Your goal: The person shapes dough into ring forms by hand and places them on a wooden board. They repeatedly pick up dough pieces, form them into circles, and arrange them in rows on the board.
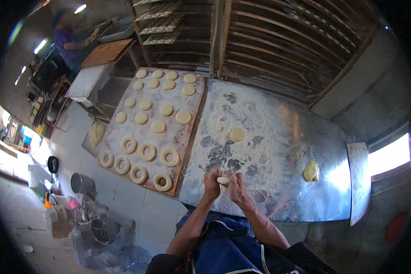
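Observation:
Both my hands are closed round one pale piece of dough [223, 181] above the near edge of the floured metal table [278, 150]. My left hand [211, 184] grips its left side, and my right hand [236, 186] has the right side. The fingers hide much of the dough, so I cannot make out its full shape. Beyond my hands a flat dough disc [237, 134] lies in the flour. On the wooden board [178, 137] to the left sit several dough discs [166, 110] at the far part and several dough rings [163, 157] at the near part.
A dough lump [311, 171] rests on the table's right side. Wooden racks [269, 41] stand behind, with trays of pieces [157, 28]. Metal pot [82, 183] and buckets are on the floor at left. A person [67, 45] stands far left. An upright panel [358, 182] borders the table's right end.

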Motion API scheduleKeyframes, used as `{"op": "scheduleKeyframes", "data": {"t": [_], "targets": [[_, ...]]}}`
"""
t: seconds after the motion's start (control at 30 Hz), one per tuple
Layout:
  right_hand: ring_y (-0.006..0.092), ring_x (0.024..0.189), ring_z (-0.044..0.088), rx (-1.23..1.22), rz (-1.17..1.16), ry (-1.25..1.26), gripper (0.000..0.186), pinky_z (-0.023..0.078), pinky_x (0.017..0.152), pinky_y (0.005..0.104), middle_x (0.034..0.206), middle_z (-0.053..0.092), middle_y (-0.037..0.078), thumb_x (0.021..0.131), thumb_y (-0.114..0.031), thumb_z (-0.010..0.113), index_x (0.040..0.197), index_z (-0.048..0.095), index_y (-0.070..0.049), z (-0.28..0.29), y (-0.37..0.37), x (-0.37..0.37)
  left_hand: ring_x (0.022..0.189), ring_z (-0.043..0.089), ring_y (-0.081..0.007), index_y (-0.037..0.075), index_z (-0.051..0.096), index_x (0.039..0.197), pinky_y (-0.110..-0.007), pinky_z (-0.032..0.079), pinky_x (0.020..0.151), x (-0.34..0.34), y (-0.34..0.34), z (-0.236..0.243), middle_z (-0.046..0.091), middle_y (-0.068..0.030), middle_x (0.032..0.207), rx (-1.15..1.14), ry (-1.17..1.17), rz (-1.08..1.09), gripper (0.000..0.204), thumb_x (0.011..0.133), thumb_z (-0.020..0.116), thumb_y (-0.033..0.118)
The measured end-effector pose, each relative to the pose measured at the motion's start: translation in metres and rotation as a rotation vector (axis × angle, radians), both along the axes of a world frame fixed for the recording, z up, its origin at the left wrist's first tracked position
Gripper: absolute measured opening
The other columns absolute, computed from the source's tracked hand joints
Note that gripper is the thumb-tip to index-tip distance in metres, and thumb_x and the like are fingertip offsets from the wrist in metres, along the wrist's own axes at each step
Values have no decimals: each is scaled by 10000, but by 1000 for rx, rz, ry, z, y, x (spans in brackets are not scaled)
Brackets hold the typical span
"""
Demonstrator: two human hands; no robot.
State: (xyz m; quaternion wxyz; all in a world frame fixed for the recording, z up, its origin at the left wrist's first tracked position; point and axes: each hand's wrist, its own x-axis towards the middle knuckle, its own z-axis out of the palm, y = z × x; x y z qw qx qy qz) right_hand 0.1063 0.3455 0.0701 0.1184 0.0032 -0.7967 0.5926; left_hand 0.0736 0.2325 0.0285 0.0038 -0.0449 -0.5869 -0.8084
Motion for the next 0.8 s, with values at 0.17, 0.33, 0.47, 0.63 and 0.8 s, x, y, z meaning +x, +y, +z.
{"op": "scheduleKeyframes", "data": {"t": [0.17,0.33,0.47,0.63,0.8], "targets": [[213,598,483,-3,168,-380,624,413,613,402,664,503,146,983,-518,413,769,549,52,15,-16,-17,522,448,-222,106,387,745,-367,353,472,-11,-24,3,382,-41,649,-223,199,141,323,973,459,325],[188,539,391,21,296,-260,560,352,528,392,547,407,90,969,-452,468,689,532,29,34,-44,-32,586,496,-176,117,407,779,-392,366,487,-19,-47,13,406,-9,713,534,-185,137,248,973,476,256],[164,525,382,111,328,-146,447,337,498,382,539,415,71,966,-359,510,779,620,32,35,-73,-48,553,497,-200,91,422,746,-338,396,514,-21,-79,11,459,-42,625,-80,-15,165,328,984,450,316],[158,507,427,49,451,-208,396,381,489,368,554,506,73,976,-319,516,918,690,32,41,-119,-66,624,600,-251,10,441,759,-353,436,549,-30,-126,-3,542,-115,655,913,-248,187,355,981,448,286],[130,523,418,2,572,-77,436,354,478,344,565,511,67,974,-315,512,711,576,26,36,-181,-89,573,515,-223,22,481,793,-356,406,538,-34,-190,6,494,-22,644,-375,62,402,261,948,478,231]]}}
